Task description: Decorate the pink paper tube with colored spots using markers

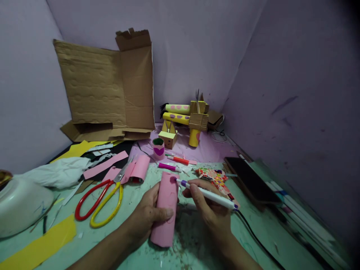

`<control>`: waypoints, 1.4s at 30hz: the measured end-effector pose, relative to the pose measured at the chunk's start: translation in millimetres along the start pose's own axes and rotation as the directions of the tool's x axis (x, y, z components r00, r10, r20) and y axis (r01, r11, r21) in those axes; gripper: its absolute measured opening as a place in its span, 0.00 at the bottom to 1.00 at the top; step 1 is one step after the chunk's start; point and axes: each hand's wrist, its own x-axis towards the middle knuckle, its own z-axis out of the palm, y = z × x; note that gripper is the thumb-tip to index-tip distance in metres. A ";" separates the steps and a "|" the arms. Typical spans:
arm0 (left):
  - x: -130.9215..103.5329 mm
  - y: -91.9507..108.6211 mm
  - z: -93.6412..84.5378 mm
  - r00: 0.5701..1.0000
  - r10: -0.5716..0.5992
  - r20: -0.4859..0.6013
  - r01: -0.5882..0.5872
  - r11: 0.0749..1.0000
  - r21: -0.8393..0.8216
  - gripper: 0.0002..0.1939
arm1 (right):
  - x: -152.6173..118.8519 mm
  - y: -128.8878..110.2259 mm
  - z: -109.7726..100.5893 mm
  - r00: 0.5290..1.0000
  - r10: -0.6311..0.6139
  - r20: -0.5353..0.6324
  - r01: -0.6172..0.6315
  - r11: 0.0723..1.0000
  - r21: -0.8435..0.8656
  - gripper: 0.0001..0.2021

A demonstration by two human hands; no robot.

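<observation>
My left hand is wrapped round a pink paper tube, its thumb lying across the front. The tube leans slightly, its lower end nearer to me. In my right hand is a white marker, whose purple tip meets a small purple patch near the tube's top. Faint outlines show on the pink paper lower down. Beyond the tube lie a magenta marker and an orange-red marker. To the left, scissors with one red and one yellow handle rest beside a curled pink piece.
Opened cardboard stands at the back left. Yellow tubes with boxes, a small box and a pink cup stand behind. A phone lies right, a white bowl left. A black cable runs beside my right arm.
</observation>
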 end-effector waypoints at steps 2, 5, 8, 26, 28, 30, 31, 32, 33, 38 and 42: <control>0.1 0.2 0.1 1.000 -0.002 -0.002 0.002 1.000 -0.002 0.32 | -0.2 -0.3 -0.5 1.000 -0.012 0.012 0.012 1.000 -0.009 0.06; 0.5 0.3 0.3 1.000 -0.001 0.009 0.001 1.000 -0.011 0.32 | -1.2 -0.8 -0.5 1.000 -0.007 0.016 0.007 1.000 -0.011 0.06; 0.9 -0.2 0.2 1.000 0.002 0.011 -0.002 1.000 -0.019 0.32 | -2.3 -1.4 0.3 1.000 0.002 -0.004 -0.002 1.000 -0.004 0.06; 0.1 -1.1 -1.8 1.000 -0.016 -0.006 0.017 1.000 0.018 0.29 | -1.9 -2.0 2.0 0.995 0.015 -0.099 -0.016 1.000 -0.005 0.07; 0.1 -1.4 -1.7 1.000 -0.016 -0.010 0.016 1.000 0.015 0.30 | -1.8 -0.6 1.2 0.998 0.007 -0.056 -0.008 1.000 -0.009 0.07; -0.1 -1.8 -1.7 1.000 -0.004 0.003 0.004 1.000 -0.002 0.32 | -2.4 0.7 0.4 1.000 -0.002 -0.011 0.002 1.000 0.004 0.07; -0.2 -1.9 -1.7 1.000 0.001 0.010 -0.001 1.000 -0.007 0.32 | -2.8 1.1 0.1 1.000 -0.006 -0.007 0.006 1.000 0.008 0.07; -0.2 -1.9 -1.8 1.000 0.003 0.013 -0.003 1.000 -0.007 0.33 | -3.3 1.4 -0.2 1.000 -0.012 -0.011 0.012 1.000 0.007 0.06; -0.2 -1.8 -1.7 1.000 0.003 0.012 -0.003 1.000 -0.004 0.33 | -3.7 1.5 -0.5 1.000 -0.022 -0.016 0.022 1.000 0.000 0.06; 0.8 -0.1 -0.2 1.000 0.010 0.012 -0.009 1.000 -0.011 0.31 | -4.0 0.5 -1.8 0.998 -0.052 0.022 0.053 0.998 -0.036 0.05; 1.5 0.3 0.8 1.000 0.004 0.025 -0.003 1.000 -0.030 0.31 | -4.8 -0.1 -2.4 0.998 -0.044 0.050 0.046 0.999 -0.022 0.06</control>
